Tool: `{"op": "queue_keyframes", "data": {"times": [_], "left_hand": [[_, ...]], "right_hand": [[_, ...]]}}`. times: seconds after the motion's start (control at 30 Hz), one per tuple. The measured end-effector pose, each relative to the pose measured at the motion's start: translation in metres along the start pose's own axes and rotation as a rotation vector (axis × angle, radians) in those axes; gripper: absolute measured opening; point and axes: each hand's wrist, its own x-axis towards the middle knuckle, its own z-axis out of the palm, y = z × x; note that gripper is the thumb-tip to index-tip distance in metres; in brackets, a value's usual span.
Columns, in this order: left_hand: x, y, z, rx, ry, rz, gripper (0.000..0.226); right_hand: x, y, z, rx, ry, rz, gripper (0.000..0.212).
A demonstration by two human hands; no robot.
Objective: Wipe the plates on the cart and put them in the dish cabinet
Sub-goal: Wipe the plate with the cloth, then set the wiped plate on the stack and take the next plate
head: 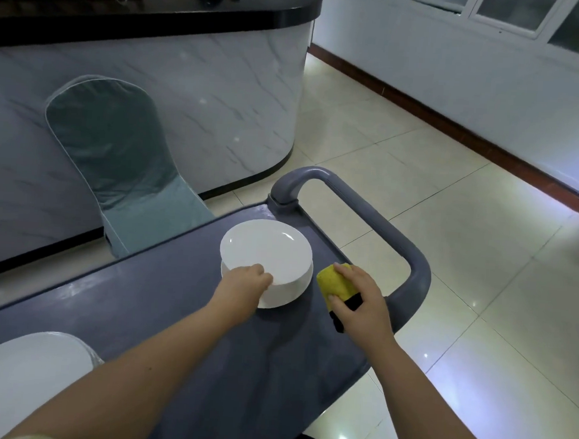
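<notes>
Plates [268, 252] stacked by the cart [174, 300] handle [366, 211]: left hand [247, 281] grips their near rim; right hand [361, 303] grasps a sponge [336, 280] just right of them, at the cart edge.

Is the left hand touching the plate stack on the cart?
Touching. The head view shows the left hand with its fingers curled over the near rim of the plate stack.

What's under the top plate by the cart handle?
A stack of white plates, standing on the cart top. Their count cannot be told; the left hand, gripping the top plate, hides the near edge.
</notes>
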Motion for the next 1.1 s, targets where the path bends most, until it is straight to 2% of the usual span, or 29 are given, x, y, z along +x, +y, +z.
{"op": "queue_keyframes", "data": {"times": [0.17,0.3,0.4,0.6,0.73,0.83,0.9,0.93,1.0,1.1], "left_hand": [[-0.014,0.012,0.034,-0.091,0.014,0.010,0.043],[-0.021,0.012,0.045,-0.276,0.127,-0.059,0.021],[-0.039,0.011,0.023,-0.273,0.259,-0.189,0.022],[-0.137,-0.025,-0.021,-0.298,0.477,-0.730,0.029],[-0.228,-0.031,-0.044,-0.383,0.621,-1.186,0.021],[-0.285,-0.013,-0.045,-0.480,0.898,-1.466,0.022],[-0.307,0.003,-0.037,-0.578,1.102,-1.663,0.027],[-0.314,0.009,-0.032,-0.625,1.153,-1.755,0.030],[-0.322,0.013,-0.021,-0.726,1.141,-1.880,0.034],[-0.325,0.004,-0.021,-0.780,0.892,-1.948,0.041]], "right_hand": [[0.005,0.005,0.009,-0.045,-0.067,-0.025,0.060],[0.009,0.006,0.022,-0.084,-0.162,-0.070,0.059],[0.013,-0.001,0.041,-0.072,-0.278,-0.111,0.057],[0.011,-0.031,0.113,-0.091,-0.615,-0.304,0.058],[0.001,-0.047,0.168,-0.187,-0.904,-0.502,0.058],[-0.007,-0.052,0.205,-0.311,-1.107,-0.626,0.059],[-0.015,-0.057,0.222,-0.357,-1.180,-0.691,0.059],[-0.019,-0.060,0.228,-0.376,-1.203,-0.733,0.058],[-0.028,-0.064,0.237,-0.417,-1.247,-0.797,0.058],[-0.036,-0.065,0.245,-0.441,-1.268,-0.869,0.057]]}}
